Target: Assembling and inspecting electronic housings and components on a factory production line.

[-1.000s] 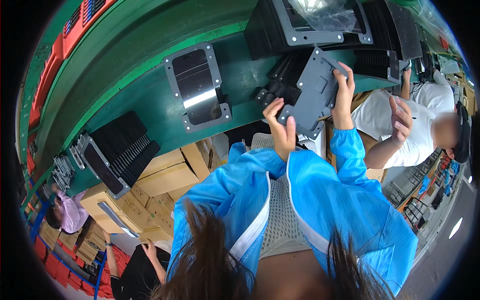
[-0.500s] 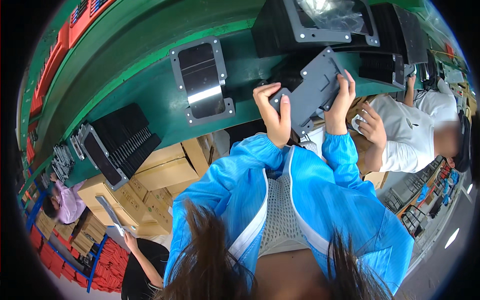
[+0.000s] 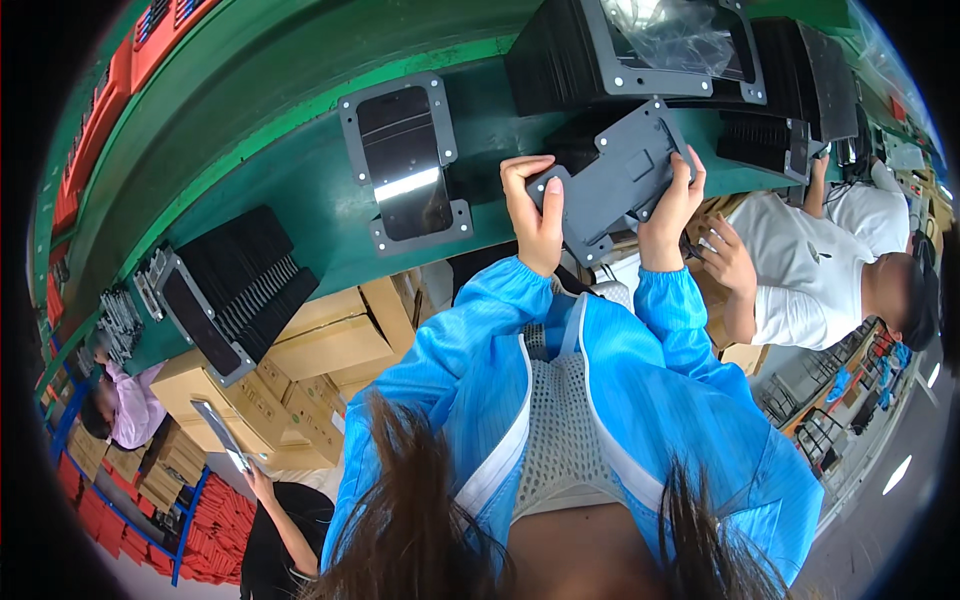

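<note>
The green bench (image 3: 300, 175) curves from nine o'clock round to two, its near edge passing behind the held grey plate (image 3: 612, 182). The left hand (image 3: 537, 222) pinches the plate's nine-o'clock end between thumb and fingers; the right hand (image 3: 670, 218) grips its three-o'clock edge. From the plate, a strip of green top separates it from the framed panel (image 3: 400, 140) at nine; another person's hand (image 3: 730, 264) is near at four; cartons (image 3: 262, 402) at eight bear print too small to read.

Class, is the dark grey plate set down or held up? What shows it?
Held up: the left hand and right hand grip the dark grey plate at opposite ends.
</note>
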A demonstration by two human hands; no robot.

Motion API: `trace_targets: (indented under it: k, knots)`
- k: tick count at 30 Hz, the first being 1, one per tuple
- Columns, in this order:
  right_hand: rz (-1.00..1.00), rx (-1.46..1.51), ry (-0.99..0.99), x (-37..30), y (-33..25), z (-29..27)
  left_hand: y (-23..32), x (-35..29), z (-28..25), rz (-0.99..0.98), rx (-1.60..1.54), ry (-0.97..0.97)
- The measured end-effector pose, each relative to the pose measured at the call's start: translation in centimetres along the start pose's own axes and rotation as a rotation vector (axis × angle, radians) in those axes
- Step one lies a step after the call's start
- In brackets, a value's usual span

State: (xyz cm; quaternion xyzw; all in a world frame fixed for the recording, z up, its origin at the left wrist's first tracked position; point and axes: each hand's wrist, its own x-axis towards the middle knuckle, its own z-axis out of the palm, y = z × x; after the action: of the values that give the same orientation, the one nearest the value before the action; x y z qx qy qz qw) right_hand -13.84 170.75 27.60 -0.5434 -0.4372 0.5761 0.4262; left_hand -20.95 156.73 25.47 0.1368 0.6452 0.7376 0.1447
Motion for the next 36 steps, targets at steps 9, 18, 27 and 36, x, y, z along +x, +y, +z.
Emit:
trace_targets:
  k: [9,18,27,36]
  knots:
    - [0.0,0.062,0.047,-0.3,0.2,-2.5,0.0,0.8,1.2,-0.005,-0.049,-0.106]
    - [-0.202,0.013,0.208,4.3,2.1,-6.2,-1.5,2.5,7.3,0.056,-0.058,-0.181]
    - [-0.294,-0.252,0.224,11.6,-2.7,-14.5,-2.3,0.8,18.6,0.178,0.037,-0.242]
    - [-0.622,-0.334,-0.017,-2.4,-6.5,-9.3,1.4,-4.5,9.1,0.182,0.162,-0.352]
